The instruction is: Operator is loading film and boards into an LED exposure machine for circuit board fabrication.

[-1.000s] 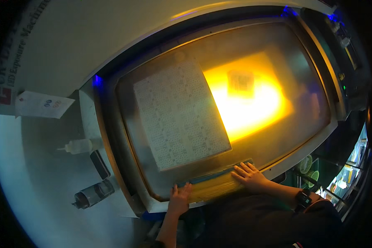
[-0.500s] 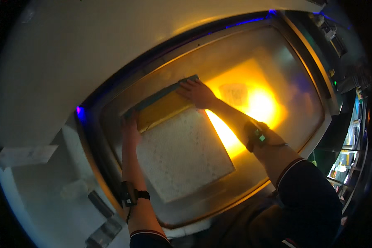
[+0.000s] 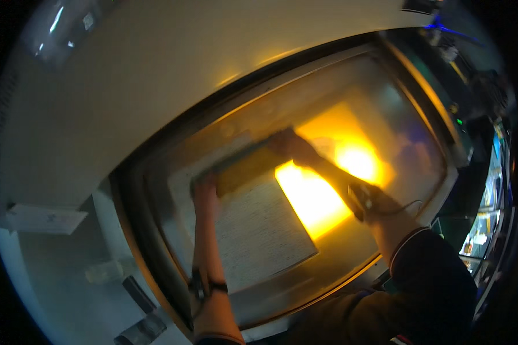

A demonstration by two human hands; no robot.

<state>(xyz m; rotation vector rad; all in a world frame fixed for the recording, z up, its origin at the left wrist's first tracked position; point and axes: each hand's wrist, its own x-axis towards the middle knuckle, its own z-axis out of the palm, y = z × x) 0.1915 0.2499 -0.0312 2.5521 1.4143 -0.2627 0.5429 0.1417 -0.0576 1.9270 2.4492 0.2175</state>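
A long block with a dull yellow near side and a blue-green upper edge lies slantwise across a pale, finely dotted sheet. My left hand holds its left end, and my right hand is closed over its right end. Motion smears both hands and the block, so single fingers do not show clearly. Part of the sheet is visible beyond the block as well as on my side of it. Under the sheet is a smooth metal surface with rounded corners. Each wrist wears a dark strapped device.
A raised dark rim surrounds the metal surface. Intense yellow-white light falls just right of the sheet. A large pale panel rises on the far side. Left of the rim are a white card and a dark-handled tool.
Both hands have drawn the block toward me over the sheet, baring a strip of sheet beyond it. My view has shifted slightly too.
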